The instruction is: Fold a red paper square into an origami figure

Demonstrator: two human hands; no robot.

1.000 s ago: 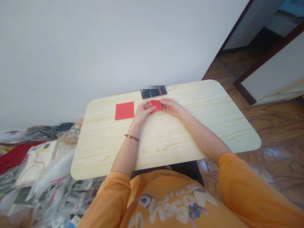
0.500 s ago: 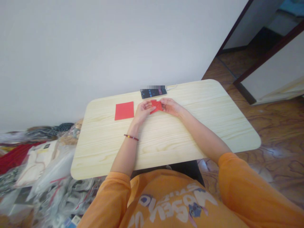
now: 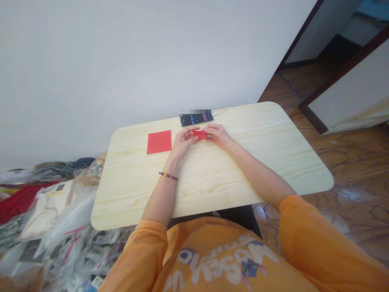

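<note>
Between my two hands is a small folded piece of red paper (image 3: 199,135), partly covered by fingers. My left hand (image 3: 182,142) pinches its left side, the thumb in front and the fingers behind. On the right side, my right hand (image 3: 218,136) grips the paper with thumb and fingertips. Its exact folds are too small to make out. A flat square of red paper (image 3: 159,142) lies on the table to the left of my left hand.
A phone (image 3: 197,118) with a lit screen and a white cable lies behind my hands near the wall. The pale wooden table (image 3: 243,174) has rounded corners. Bagged items and fabrics (image 3: 69,211) are piled on the left; a doorway is at the right.
The folded red paper has gone from a flat, wider shape to a narrower, bunched one between my fingers. My right hand has shifted slightly; the flat red square has stayed put.
</note>
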